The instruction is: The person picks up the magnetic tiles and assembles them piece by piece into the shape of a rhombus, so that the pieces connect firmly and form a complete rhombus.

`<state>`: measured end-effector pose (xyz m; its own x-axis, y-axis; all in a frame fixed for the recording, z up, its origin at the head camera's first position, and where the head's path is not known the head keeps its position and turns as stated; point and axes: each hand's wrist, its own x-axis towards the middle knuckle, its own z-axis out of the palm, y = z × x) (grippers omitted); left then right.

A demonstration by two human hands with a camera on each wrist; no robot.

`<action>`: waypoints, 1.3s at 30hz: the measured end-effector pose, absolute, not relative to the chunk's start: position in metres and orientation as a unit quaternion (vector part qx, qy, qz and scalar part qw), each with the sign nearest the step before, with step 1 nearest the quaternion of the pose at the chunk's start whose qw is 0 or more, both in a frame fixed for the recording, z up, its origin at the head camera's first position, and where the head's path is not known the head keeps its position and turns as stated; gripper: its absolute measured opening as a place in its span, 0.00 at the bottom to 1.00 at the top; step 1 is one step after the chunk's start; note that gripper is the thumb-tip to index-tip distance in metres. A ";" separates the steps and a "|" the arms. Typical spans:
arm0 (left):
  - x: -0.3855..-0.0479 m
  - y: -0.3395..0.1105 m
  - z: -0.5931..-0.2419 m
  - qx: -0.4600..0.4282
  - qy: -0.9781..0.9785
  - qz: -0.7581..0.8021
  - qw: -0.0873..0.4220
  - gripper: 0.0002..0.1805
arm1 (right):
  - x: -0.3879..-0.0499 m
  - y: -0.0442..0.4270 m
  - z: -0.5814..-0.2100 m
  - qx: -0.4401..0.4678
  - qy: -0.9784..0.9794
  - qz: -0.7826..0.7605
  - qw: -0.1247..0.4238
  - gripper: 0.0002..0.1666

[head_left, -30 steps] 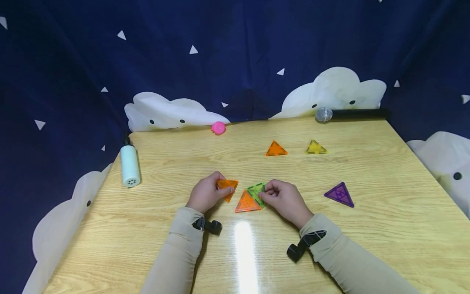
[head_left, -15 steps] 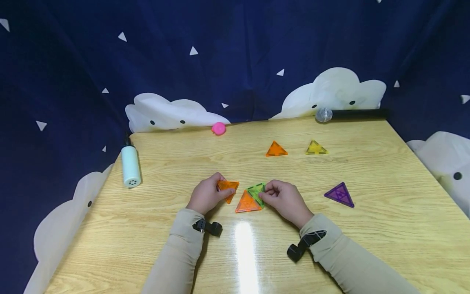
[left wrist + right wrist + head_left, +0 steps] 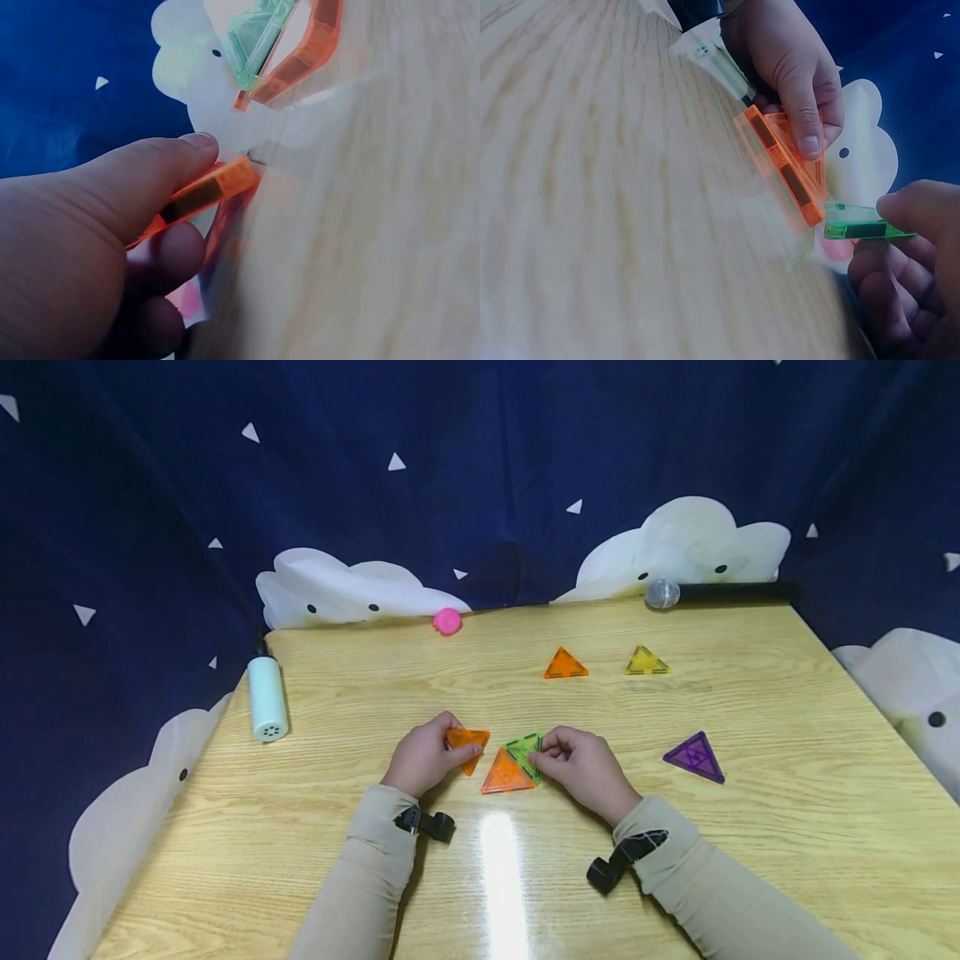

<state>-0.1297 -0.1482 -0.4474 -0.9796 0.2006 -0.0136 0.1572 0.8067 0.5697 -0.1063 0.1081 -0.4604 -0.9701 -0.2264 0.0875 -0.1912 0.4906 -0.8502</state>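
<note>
Pinched between thumb and fingers of my left hand (image 3: 426,755) is an orange triangle tile (image 3: 469,740); the left wrist view shows this tile (image 3: 202,196) tilted, the thumb on top. My right hand (image 3: 589,770) pinches a green triangle tile (image 3: 525,752) by its right side. A second orange triangle (image 3: 507,773) lies between the hands, its upper right edge against the green tile. In the right wrist view the green tile (image 3: 859,225) is close to the orange edge (image 3: 787,171). A narrow gap separates the left hand's tile from the middle pair.
Farther back on the table (image 3: 360,677) lie an orange triangle (image 3: 566,665) and a yellow one (image 3: 646,662). A purple triangle (image 3: 697,757) is to the right. A pink item (image 3: 447,622) and a microphone (image 3: 720,594) lie at the back edge, a pale blue bottle (image 3: 267,700) at left.
My left hand and its orange tile have shifted very slightly to the right. The right hand and the green tile stay where they were.
</note>
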 end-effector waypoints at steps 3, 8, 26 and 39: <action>-0.130 -0.148 -0.447 0.098 0.950 0.293 0.038 0.17 | -0.107 0.108 -0.461 -0.122 0.863 -0.490 0.017 0.07; -0.130 -0.147 -0.447 0.098 0.952 0.289 0.041 0.18 | -0.106 0.108 -0.461 -0.121 0.862 -0.492 0.019 0.07; -0.130 -0.146 -0.448 0.096 0.953 0.285 0.043 0.18 | -0.106 0.108 -0.460 -0.123 0.862 -0.492 0.019 0.07; -0.129 -0.147 -0.448 0.100 0.947 0.301 0.049 0.18 | -0.107 0.108 -0.461 -0.121 0.862 -0.492 0.015 0.07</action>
<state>-0.1287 -0.1466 -0.4481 -0.9751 0.2193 -0.0330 0.1600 0.7988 0.5799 -0.1066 0.1081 -0.4610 -0.9705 -0.2223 0.0935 -0.1937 0.4877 -0.8513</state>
